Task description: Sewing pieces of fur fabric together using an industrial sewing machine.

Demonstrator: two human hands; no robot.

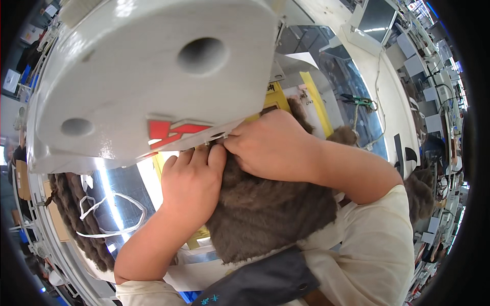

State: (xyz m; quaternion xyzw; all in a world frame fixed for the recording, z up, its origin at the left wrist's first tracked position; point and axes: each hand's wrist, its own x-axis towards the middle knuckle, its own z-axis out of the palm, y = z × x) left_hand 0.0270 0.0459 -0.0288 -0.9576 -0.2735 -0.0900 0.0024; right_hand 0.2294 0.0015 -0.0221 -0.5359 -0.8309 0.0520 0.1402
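Observation:
A large white machine head (127, 61), probably a sewing machine, with a red emblem fills the upper left. Just below its lower edge, my left hand (191, 181) rests with bent fingers on brown fur fabric (270, 219), fingertips partly hidden under the machine. My right hand (265, 148) is beside it on the right, fingers curled and pressed onto the fur at a small metal part under the machine. What exactly the fingertips pinch is too small to tell. The fur hangs down toward my body over a dark apron.
Yellow tape strips (316, 104) lie on the bed behind the fur. Green-handled snips (360, 102) lie at the right. A white cord loop (112, 224) and fur strips (76, 219) are at the left. A screen (372, 23) stands at the back right, with rows of workstations beyond.

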